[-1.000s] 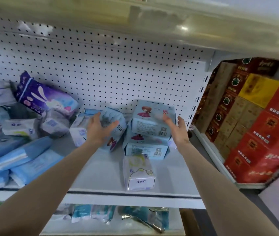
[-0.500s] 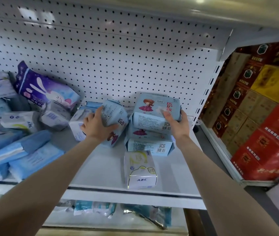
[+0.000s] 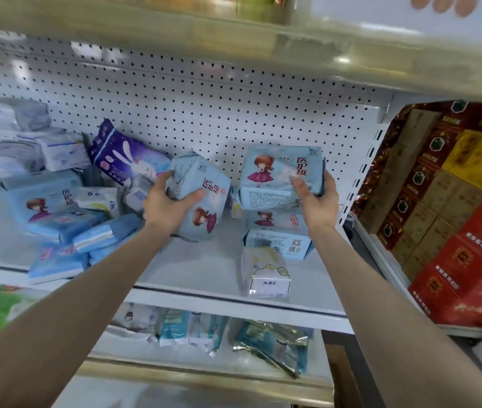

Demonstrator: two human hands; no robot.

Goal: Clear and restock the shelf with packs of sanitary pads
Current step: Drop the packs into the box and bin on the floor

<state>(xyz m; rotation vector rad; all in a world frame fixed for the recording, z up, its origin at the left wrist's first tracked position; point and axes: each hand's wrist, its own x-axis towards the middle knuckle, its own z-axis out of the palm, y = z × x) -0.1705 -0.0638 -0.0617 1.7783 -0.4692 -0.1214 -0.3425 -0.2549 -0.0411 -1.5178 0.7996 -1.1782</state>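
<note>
My left hand (image 3: 167, 204) grips a light-blue pad pack with a cartoon girl (image 3: 204, 198), tilted and lifted off the white shelf (image 3: 204, 269). My right hand (image 3: 317, 198) grips a second light-blue girl pack (image 3: 275, 175) by its right end, raised above a matching pack (image 3: 278, 237) that lies on the shelf. A small white ABC pack (image 3: 264, 272) stands near the shelf's front edge. A purple rabbit pack (image 3: 125, 157) leans on the pegboard behind my left hand.
A loose heap of blue and white pad packs (image 3: 57, 207) fills the shelf's left side. More packs (image 3: 192, 325) lie on the shelf below. Red and yellow boxes (image 3: 451, 207) are stacked in the bay to the right. An upper shelf (image 3: 234, 39) overhangs.
Both hands have closed on their packs and lifted them. The left pack came up off the shelf and the right pack rose off the one beneath it.
</note>
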